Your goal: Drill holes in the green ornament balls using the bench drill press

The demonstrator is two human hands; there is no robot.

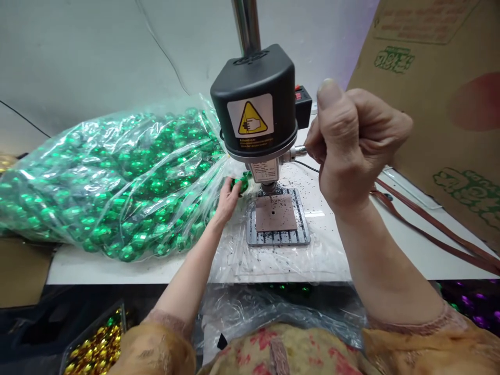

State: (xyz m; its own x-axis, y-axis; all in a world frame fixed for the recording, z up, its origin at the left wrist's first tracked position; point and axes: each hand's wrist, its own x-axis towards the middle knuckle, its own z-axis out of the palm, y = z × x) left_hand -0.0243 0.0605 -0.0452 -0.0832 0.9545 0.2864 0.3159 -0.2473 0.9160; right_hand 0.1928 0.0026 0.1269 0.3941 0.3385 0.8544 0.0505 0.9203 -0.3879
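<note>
A small bench drill [255,104] with a black motor cover stands at the middle of the white table [406,250]. My right hand [351,148] is closed in a fist round the drill's feed lever [299,152], thumb up. My left hand [228,198] grips a shiny green ball [241,182] just left of the drill bit. Under the bit lies a brown pad [276,212] with a hole, on the slotted metal base plate [273,237].
A big clear plastic bag of green balls [109,177] fills the table's left side. A cardboard box [441,104] leans at the right, with brown straps [429,229] beside it. A tray of gold balls [96,346] sits below left; purple balls [474,304] below right.
</note>
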